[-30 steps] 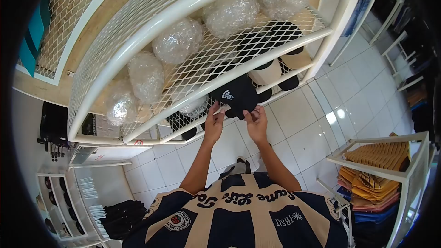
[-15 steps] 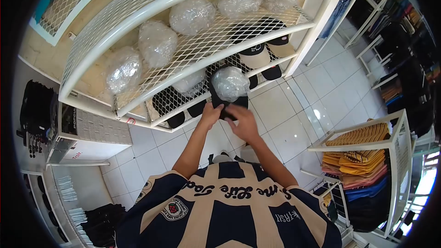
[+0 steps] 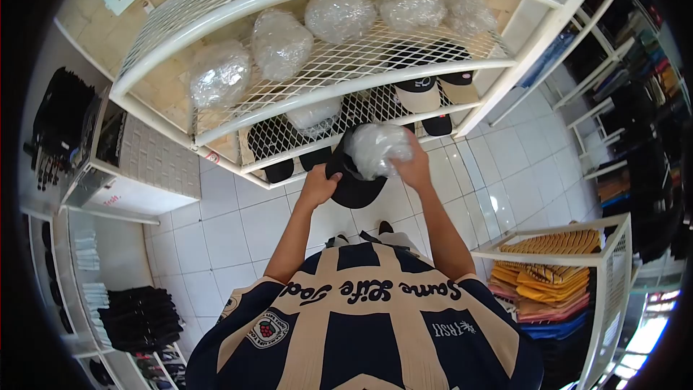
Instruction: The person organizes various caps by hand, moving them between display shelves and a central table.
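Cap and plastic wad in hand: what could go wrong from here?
- The right hand has the clear plastic wad at one side, so it might slip toward the tiled floor.
- The left hand holds the black cap near the brim; the cap may twist if the wad is pushed or pulled.

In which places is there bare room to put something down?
Bare floor lies between the left forearm and the white cabinet, and between the right forearm and the folded clothes. A narrow mesh strip is free between the front rail and the plastic bundles. Crowded: behind that strip, and below among the caps.
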The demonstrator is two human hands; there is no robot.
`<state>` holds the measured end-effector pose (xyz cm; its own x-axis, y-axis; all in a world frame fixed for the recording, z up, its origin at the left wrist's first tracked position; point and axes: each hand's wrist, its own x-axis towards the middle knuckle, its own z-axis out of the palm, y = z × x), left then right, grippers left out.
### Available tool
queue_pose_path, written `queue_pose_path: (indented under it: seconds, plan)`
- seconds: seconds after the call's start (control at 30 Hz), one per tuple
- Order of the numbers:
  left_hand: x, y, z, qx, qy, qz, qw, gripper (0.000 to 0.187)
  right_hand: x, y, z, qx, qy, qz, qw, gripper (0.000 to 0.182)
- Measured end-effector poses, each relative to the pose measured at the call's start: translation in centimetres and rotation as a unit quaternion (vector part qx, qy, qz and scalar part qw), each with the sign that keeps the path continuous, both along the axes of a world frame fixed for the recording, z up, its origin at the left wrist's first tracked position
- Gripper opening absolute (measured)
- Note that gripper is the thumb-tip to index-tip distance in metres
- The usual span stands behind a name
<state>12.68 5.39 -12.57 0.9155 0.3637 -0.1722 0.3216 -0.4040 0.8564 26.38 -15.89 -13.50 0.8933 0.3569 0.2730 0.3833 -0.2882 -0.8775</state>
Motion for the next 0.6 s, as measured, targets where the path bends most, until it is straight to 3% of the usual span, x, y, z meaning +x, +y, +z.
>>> queue_pose_path:
  seconds: [0.03, 0.07, 0.1, 0.17, 0.23, 0.37, 0.43, 0.57, 0.6]
  plan:
    - [0.0, 0.1, 0.1, 0.017, 0.004, 0.023, 1.000, 0.022, 0.9, -0.8, 0.2, 0.000, 0.000, 0.011, 1.000, 0.069]
    - [0.1, 0.2, -0.1, 0.013, 0.016, 0.040, 0.999, 0.023, 1.8, -1.6, 0.3, 0.156, 0.175, 0.000, 0.972, 0.062]
    - [0.1, 0.6, -1.2, 0.013, 0.015, 0.050, 0.999, 0.023, 2.8, -2.0, 0.5, 0.301, 0.342, -0.012, 0.890, 0.057]
    - [0.0, 1.1, -3.6, 0.048, 0.052, 0.089, 0.993, 0.025, 5.0, -2.2, 0.1, 0.278, 0.343, -0.025, 0.897, 0.059]
    - [-0.4, 0.4, -1.9, 0.025, 0.066, 0.092, 0.993, 0.027, 7.2, -1.4, -1.5, 0.257, 0.343, -0.044, 0.902, 0.061]
    - [-1.4, 0.0, -2.9, -0.028, 0.050, 0.095, 0.994, 0.030, 10.9, 3.7, -4.4, 0.132, 0.240, -0.106, 0.956, 0.073]
    - [-1.7, -0.7, -1.9, -0.047, 0.091, 0.092, 0.990, 0.030, 12.9, 6.2, -5.0, 0.087, 0.046, -0.069, 0.993, 0.076]
    - [-2.8, -2.0, -1.6, -0.087, 0.075, 0.146, 0.983, 0.028, 16.3, 10.2, -5.1, 0.033, -0.064, -0.056, 0.996, 0.078]
    - [-3.2, -2.4, -1.4, -0.086, 0.078, 0.159, 0.980, 0.028, 16.2, 10.3, -4.3, -0.055, -0.155, -0.042, 0.985, 0.080]
